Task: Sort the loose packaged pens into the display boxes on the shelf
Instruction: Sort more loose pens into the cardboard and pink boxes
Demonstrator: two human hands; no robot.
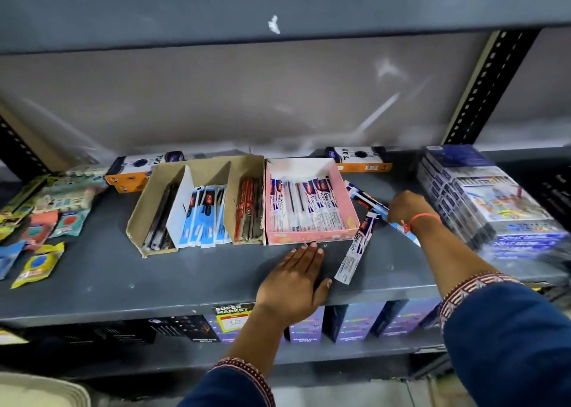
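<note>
Left hand (301, 278) is laid flat, fingers spread, on the grey metal shelf (185, 283) — right hand (406, 206) is closed on loose blue-and-white packaged pens (375, 204) beside the pink cardboard display box (346, 190).

Colourful packets (40, 221) lying far left on shelf. Orange boxes (133, 172) sitting at back, 1 more (361, 159) behind. Wrapped stack (494, 202) sitting far right. Price tag (233, 317) hanging on shelf edge.
</note>
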